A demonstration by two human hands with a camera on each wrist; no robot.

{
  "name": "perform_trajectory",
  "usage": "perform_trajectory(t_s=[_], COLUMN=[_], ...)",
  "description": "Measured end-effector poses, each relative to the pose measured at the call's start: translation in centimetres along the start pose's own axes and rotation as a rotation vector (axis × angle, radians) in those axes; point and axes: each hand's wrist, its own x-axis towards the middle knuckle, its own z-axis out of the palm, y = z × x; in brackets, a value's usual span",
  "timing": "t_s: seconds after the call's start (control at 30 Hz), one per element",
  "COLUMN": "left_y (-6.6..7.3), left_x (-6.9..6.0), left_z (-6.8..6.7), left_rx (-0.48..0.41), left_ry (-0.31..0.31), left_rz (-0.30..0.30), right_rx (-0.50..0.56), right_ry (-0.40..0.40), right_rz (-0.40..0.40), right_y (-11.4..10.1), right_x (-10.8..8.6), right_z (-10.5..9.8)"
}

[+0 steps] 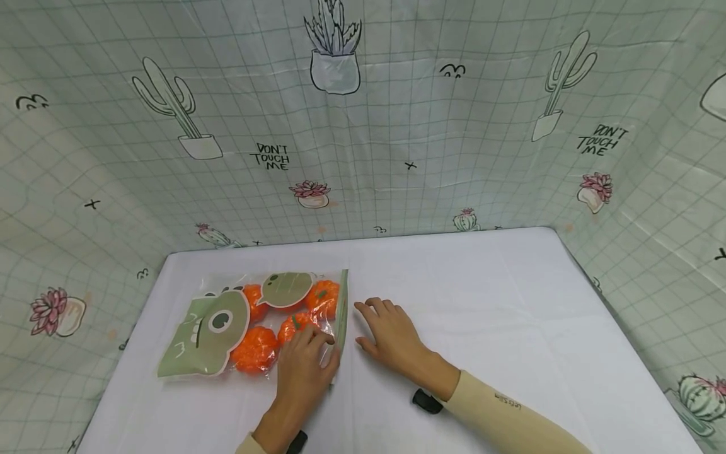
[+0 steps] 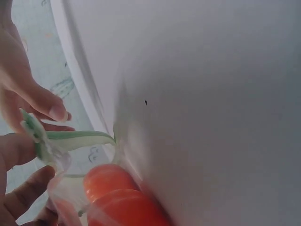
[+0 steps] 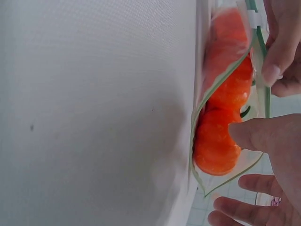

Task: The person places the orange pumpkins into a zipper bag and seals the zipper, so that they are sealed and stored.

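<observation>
A clear zip bag point(image 1: 195, 347) with a green cartoon creature print lies at the left of the white table. Several small orange pumpkins point(image 1: 255, 350) are inside, their green stems partly showing. At the bag's green-edged mouth, my left hand point(image 1: 306, 362) pinches the upper rim, beside a white slider point(image 3: 254, 19). The mouth gapes in the right wrist view, with pumpkins point(image 3: 218, 141) just within. My right hand point(image 1: 397, 337) hovers just right of the mouth, fingers spread and holding nothing. Its thumb point(image 3: 251, 134) appears in front of the nearest pumpkin; contact is unclear.
White cloth covers the table point(image 1: 482, 302), which reaches well to the right of both hands. A grid-patterned curtain point(image 1: 386, 126) with cactus drawings stands behind it and along the sides. A black band point(image 1: 426, 401) is at the right wrist.
</observation>
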Motion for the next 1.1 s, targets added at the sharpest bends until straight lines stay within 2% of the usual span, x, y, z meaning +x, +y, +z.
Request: perform_trajectory(t_s=[0.4, 0.67, 0.8, 1.1], left_y=[0.2, 0.0, -0.1, -0.2], left_x=[-1.6, -2.0, -2.1, -2.7], left_z=[-1.3, -1.6, -1.7, -2.1], left_rx=[0.029, 0.045, 0.041, 0.047], left_ry=[-0.266, -0.354, -0.344, -0.213], left_rz=[-0.031, -0.037, -0.062, -0.089], right_rx=[-0.008, -0.016, -0.011, 0.002], right_ry=[0.005, 0.012, 0.027, 0.101], right_rz=[-0.001, -0.001, 0.0, -0.036], right_y=[-0.3, -0.7, -1.0, -1.9], right_x=[0.1, 0.1, -0.1, -0.7], right_z=[-0.3, -0.6, -0.8, -1.6])
